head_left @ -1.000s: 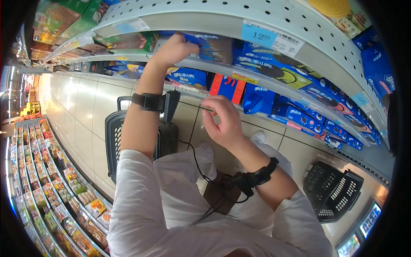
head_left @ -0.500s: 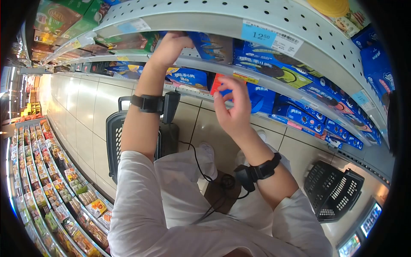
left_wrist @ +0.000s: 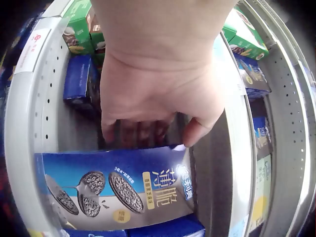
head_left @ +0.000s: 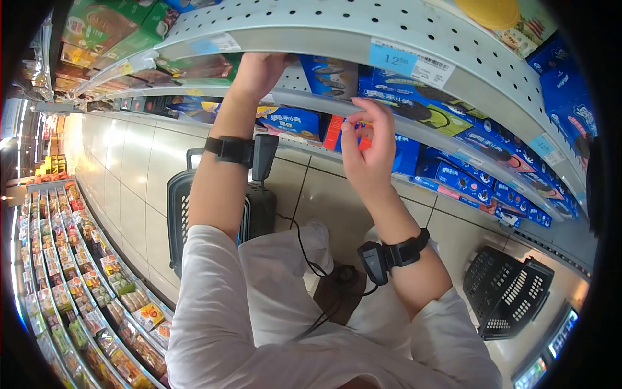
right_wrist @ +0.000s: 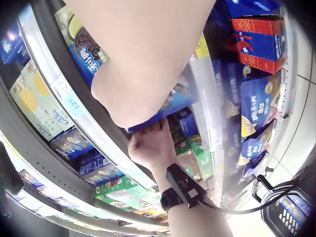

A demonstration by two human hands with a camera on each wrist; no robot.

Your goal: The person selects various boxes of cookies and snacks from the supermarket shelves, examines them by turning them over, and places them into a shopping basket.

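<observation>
Reaching beneath the perforated metal shelf (head_left: 311, 24), my left hand (head_left: 258, 72) is unclamped beside a smooth, rectangular blue carton (left_wrist: 118, 187), contact unclear; the shelf's lip partly hides the fingers. My right hand (head_left: 372, 146) hovers empty, loosely curled, near stacked glossy boxes (head_left: 457, 175).

Is a closed, long cookie box (left_wrist: 118, 190), blue and greyish, with dark round biscuits printed; sits on the shelf (head_left: 310, 102), near other blue boxes (left_wrist: 168, 228).
</observation>
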